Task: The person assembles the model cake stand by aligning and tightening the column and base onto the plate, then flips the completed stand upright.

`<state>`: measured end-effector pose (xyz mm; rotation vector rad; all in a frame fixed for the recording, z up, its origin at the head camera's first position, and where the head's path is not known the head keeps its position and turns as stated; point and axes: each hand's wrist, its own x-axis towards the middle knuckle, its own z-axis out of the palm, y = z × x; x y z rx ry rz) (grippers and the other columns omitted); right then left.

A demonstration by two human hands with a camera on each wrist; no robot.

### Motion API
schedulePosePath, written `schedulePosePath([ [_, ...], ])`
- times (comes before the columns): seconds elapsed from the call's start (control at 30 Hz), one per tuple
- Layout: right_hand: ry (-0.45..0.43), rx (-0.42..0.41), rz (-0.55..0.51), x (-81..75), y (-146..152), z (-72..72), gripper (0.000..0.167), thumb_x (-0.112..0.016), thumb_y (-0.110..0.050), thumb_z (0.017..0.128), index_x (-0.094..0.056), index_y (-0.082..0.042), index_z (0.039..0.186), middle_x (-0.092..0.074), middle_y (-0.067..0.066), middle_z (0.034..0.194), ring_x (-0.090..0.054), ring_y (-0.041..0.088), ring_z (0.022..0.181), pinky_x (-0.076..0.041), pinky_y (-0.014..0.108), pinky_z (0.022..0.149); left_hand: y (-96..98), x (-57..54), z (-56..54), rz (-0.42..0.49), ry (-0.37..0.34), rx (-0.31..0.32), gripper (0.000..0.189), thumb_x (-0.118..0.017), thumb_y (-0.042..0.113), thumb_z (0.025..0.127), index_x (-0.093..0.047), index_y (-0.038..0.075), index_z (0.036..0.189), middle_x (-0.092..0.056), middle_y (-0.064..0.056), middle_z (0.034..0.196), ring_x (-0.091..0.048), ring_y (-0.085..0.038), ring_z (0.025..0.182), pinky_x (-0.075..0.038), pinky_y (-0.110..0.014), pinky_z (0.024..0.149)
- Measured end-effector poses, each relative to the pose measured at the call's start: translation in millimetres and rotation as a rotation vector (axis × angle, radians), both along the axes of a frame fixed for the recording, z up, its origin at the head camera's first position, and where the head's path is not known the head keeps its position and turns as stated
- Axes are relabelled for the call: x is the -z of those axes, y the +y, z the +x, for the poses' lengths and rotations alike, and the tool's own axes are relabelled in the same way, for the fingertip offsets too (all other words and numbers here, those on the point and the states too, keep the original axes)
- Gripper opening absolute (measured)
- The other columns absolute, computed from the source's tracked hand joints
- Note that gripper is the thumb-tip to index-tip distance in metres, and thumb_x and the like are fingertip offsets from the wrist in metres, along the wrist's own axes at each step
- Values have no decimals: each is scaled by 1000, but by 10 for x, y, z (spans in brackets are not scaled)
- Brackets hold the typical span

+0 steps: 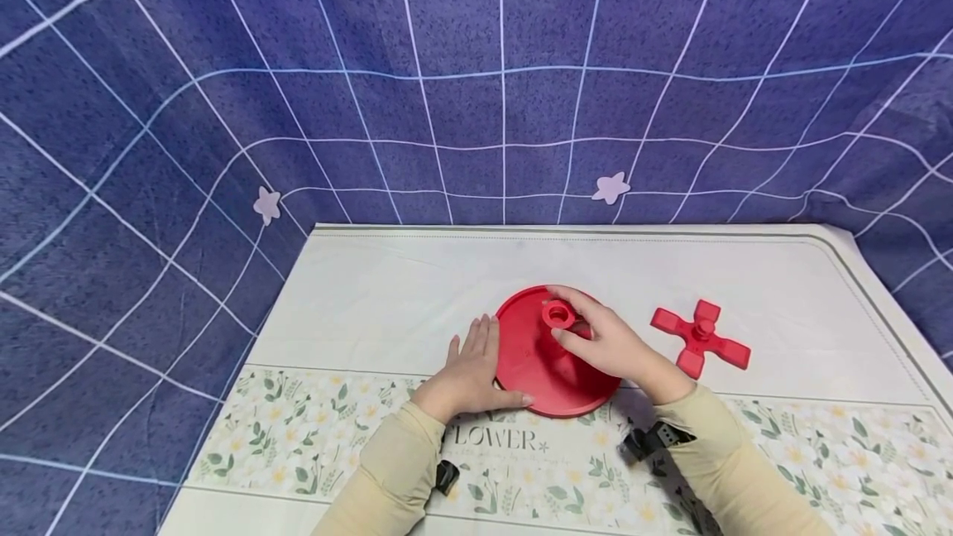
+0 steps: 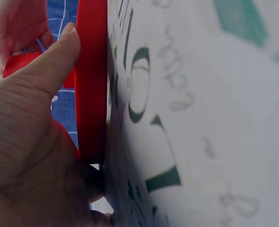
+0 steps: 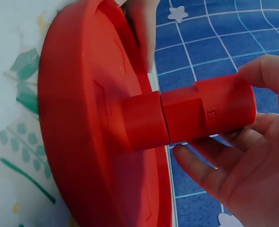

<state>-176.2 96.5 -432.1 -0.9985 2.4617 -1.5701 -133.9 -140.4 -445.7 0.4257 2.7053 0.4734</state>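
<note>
A red round base point(image 1: 521, 362) with a raised rim lies on the table. From its middle rises a short red post point(image 3: 146, 120), topped by a hollow red tube piece point(image 3: 215, 106); a thin seam shows where they meet. My right hand point(image 1: 606, 342) holds the tube piece between thumb and fingers near its upper end. My left hand point(image 1: 472, 370) rests against the left edge of the base with straight fingers. In the left wrist view, the left thumb point(image 2: 54, 61) lies against the rim. The other left fingers are mostly hidden there.
To the right of the base lies a red cross-shaped piece point(image 1: 700, 339) with a knob at its centre. A white tablecloth point(image 1: 402, 288) with a flower-print band covers the table. Behind and at the sides hangs a blue grid-patterned curtain point(image 1: 462, 106).
</note>
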Motion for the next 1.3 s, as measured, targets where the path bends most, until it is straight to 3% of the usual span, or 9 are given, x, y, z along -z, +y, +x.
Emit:
schedulePosePath([
  [0.13, 11, 24, 24, 0, 4, -4, 51, -68, -7, 91, -49, -1, 138, -61, 12, 120, -64, 21, 101, -54, 41, 86, 0, 16, -3, -7, -1, 2, 123, -64, 71, 77, -1, -1, 155, -1, -17, 162, 3, -33, 148, -4, -57, 116],
  [0.37, 7, 94, 35, 12, -3, 17, 39, -72, -23, 90, -58, -11, 124, -65, 0, 105, -67, 13, 90, -55, 42, 82, 1, -7, 5, 10, -2, 1, 123, -64, 70, 78, -1, -2, 155, -2, -18, 162, 3, -34, 148, -4, -58, 115],
  [0.7, 101, 257, 93, 92, -77, 63, 41, -82, -30, 80, -56, -16, 109, -64, -7, 89, -64, 6, 77, -54, 29, 69, 1, -15, 11, 1, 8, 6, 123, -65, 70, 78, -3, -4, 154, -2, -20, 161, 1, -35, 148, -5, -58, 115],
  [0.9, 180, 330, 163, 98, -117, 78, 46, -83, -36, 77, -54, -14, 105, -63, -5, 85, -61, 8, 73, -51, 29, 65, -1, -19, 16, 6, 9, 4, 123, -65, 70, 78, -3, -4, 154, -1, -21, 161, 1, -36, 148, -4, -59, 115],
  [1.07, 152, 284, 153, 78, -78, 67, 53, -83, -35, 78, -55, -13, 117, -66, -1, 98, -67, 16, 88, -54, 37, 75, -8, 5, 15, 15, 10, 6, 122, -66, 67, 79, -3, -5, 154, -1, -22, 161, 1, -36, 148, -4, -59, 115],
  [1.2, 124, 178, 86, 87, -29, 24, 58, -77, -28, 85, -52, -14, 135, -64, 4, 118, -65, 18, 101, -53, 41, 86, -9, 11, 9, 15, 10, 6, 122, -65, 69, 79, -2, -4, 154, -1, -20, 161, 2, -35, 148, -3, -58, 115],
  [1.3, 69, 80, -1, 97, -13, -11, 57, -72, -18, 90, -49, -13, 142, -59, 9, 129, -64, 19, 103, -53, 37, 89, -9, 8, 7, 13, 11, 8, 123, -64, 71, 78, -2, -3, 154, -1, -19, 162, 2, -34, 148, -3, -58, 115],
])
